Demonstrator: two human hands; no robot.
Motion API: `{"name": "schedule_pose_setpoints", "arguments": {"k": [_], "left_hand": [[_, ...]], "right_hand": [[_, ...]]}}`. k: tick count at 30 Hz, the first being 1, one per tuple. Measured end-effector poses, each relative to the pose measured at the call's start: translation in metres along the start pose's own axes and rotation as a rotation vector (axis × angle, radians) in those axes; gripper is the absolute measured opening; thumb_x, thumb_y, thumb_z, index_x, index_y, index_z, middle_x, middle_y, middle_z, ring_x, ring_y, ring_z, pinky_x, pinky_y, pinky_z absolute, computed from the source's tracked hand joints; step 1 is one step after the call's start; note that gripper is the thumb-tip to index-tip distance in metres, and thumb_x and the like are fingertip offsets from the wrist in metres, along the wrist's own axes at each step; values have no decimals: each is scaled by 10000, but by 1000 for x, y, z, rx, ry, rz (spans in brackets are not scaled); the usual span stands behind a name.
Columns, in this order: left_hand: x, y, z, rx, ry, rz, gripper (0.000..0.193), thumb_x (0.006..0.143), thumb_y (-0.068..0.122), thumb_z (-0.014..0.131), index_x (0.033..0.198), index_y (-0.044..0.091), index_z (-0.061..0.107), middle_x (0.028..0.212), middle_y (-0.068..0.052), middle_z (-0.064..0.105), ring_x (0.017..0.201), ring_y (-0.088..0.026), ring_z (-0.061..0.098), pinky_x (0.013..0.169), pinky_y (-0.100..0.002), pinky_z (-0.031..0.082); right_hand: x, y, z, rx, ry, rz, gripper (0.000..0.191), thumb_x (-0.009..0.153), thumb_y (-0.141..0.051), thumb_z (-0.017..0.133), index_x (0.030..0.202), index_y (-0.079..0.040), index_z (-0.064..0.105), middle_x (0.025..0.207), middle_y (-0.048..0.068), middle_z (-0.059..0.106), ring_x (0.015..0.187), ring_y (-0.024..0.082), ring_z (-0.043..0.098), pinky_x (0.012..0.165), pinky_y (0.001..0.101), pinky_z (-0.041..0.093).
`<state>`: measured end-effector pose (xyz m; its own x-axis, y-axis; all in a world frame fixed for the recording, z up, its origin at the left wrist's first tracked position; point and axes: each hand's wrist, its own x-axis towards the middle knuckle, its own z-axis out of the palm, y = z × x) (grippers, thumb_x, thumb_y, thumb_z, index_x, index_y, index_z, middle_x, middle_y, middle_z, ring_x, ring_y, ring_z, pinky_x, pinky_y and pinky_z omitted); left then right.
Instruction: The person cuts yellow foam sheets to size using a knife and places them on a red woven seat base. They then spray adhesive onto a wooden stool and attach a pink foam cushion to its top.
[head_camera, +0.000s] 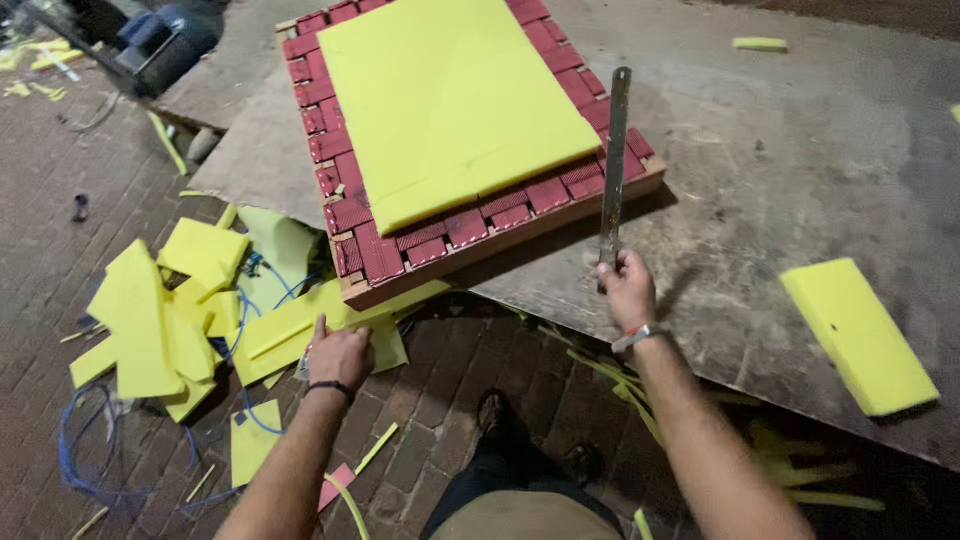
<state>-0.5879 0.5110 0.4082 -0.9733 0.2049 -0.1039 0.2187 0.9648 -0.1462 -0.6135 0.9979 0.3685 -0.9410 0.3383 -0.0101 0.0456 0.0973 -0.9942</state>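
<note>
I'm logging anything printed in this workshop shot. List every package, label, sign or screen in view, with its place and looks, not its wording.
None in view: no package, label, sign or screen shows.
Nearest to one: the metal ruler, a long grey strip held upright by the right hand beside the yellow foam sheet; any markings are too small to tell.

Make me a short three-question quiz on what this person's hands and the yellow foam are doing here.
1. True or false: the right hand grips a metal ruler.
2. What lies on the red webbed frame? A) a yellow foam sheet B) a hammer C) a blue cable
3. Where is the left hand: on the foam sheet, or by the frame's near corner?

Key: 1 true; 2 A; 3 by the frame's near corner, above the foam scraps on the brick floor.
</note>
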Motion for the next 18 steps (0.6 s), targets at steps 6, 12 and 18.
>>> {"name": "schedule_pose_setpoints", "arguments": {"k": [6, 12, 18], "left_hand": [[-7, 42, 3, -374, 148, 58, 348, 802, 240, 713, 1147, 197, 732, 1087, -82, 759, 1052, -252, 700, 1103, -519, 404], [63, 105, -26, -482, 267, 224, 779, 776, 192, 770, 1485, 92, 463, 1531, -141, 489, 1434, -331, 428, 1188, -499, 327], [87, 124, -27, -403, 263, 87, 943, 782, 281, 775, 1564, 82, 286, 1640, -164, 297, 1507, -336, 278, 1218, -504, 202]], "right_hand": [[125, -29, 22, -367, 71, -95, 177, 883, -123, 772, 1011, -52, 671, 922, 93, 732, 856, 218, 697, 796, 365, 556], [192, -67, 39, -815, -51, -77, 240, 834, -254, 772, 1033, -121, 796, 1393, 196, 645, 1439, 331, 498, 1173, 474, 404], [204, -73, 46, -939, -1, 304, 351, 824, -383, 724, 1138, -227, 737, 1615, 156, 272, 1479, 341, 212, 1153, 636, 112]]}}
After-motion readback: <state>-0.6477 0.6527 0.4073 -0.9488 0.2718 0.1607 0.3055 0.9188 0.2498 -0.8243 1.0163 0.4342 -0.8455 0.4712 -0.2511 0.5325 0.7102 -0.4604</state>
